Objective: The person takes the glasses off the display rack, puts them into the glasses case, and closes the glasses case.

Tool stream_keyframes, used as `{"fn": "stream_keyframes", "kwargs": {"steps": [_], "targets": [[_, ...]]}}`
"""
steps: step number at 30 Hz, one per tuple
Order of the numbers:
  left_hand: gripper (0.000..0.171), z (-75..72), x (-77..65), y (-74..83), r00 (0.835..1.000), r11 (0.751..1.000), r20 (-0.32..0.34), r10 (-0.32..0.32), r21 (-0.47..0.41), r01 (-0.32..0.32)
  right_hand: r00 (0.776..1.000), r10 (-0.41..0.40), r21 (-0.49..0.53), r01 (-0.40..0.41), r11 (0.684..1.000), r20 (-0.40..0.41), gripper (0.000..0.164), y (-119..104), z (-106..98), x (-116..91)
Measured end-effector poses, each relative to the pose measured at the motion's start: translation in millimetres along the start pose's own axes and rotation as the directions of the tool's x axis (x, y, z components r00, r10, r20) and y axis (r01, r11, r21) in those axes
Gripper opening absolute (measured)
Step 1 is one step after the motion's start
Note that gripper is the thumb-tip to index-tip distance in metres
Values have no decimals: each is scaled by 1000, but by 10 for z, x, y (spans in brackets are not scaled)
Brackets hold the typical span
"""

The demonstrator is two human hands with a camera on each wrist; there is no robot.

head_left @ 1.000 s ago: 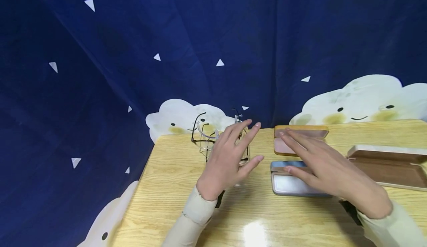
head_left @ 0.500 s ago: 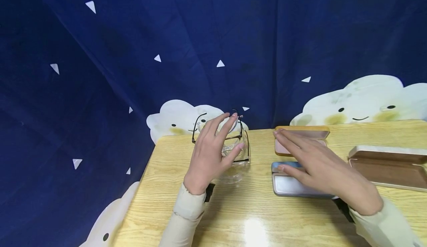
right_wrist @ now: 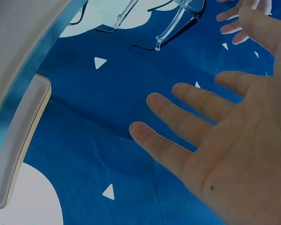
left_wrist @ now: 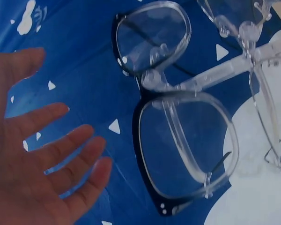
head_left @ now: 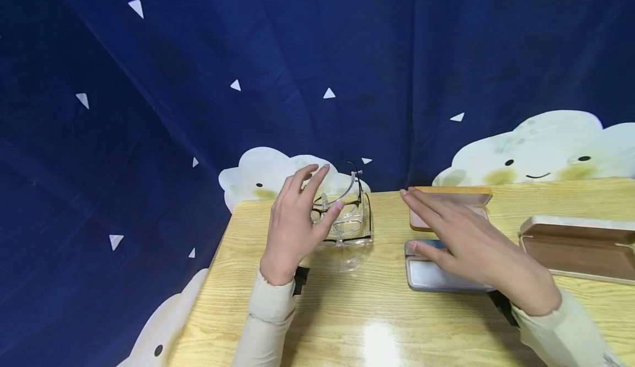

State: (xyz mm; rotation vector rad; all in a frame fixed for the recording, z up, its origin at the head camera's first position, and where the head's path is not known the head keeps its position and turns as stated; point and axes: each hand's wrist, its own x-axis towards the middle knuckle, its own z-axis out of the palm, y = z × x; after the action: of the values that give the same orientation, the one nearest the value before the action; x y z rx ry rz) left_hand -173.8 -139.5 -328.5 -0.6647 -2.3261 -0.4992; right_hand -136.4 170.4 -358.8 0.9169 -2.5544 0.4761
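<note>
Several pairs of eyeglasses hang one above another on a clear display stand (head_left: 342, 266). Among them are black half-rim glasses (left_wrist: 137, 124), seen large in the left wrist view, and a lower dark-framed pair (head_left: 354, 239). My left hand (head_left: 291, 224) is held up just left of the stand, fingers spread and loosely bent, gripping nothing; it hides part of the glasses in the head view. My right hand (head_left: 471, 243) hovers with straight fingers over two opened glasses cases, one orange (head_left: 456, 190) and one blue (head_left: 436, 276), partly covering both.
To the right lies an opened white glasses case (head_left: 577, 254) with brown lining. All stand on a light wooden table (head_left: 342, 328). Behind and to the left hangs a dark blue curtain (head_left: 297, 53) with clouds and triangles.
My left hand has drawn left, from in front of the stand to its side, uncovering more of the glasses. The right hand has shifted slightly left. Cases and glasses stay put.
</note>
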Motion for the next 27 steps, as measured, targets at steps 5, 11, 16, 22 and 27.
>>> {"fn": "stream_keyframes", "kwargs": {"steps": [5,11,16,22,27], "targets": [[61,-67,-2,-67,997,997,24,-77,5,77,1000,-2,2,2,1000,-1,88,-7,2,20],[61,-161,-20,-205,981,983,69,-182,7,182,1000,0,10,0,1000,-2,88,-17,9,55],[59,-222,-32,-322,965,971,118,-234,-16,237,1000,23,16,-24,1000,13,87,-36,18,75],[64,-269,-33,-416,936,951,192,-296,-35,308,999,26,28,-27,999,23,85,-56,18,108],[72,-323,-36,-514,897,926,272,-348,-50,374,999,21,38,-22,999,27,84,-69,23,140]]}}
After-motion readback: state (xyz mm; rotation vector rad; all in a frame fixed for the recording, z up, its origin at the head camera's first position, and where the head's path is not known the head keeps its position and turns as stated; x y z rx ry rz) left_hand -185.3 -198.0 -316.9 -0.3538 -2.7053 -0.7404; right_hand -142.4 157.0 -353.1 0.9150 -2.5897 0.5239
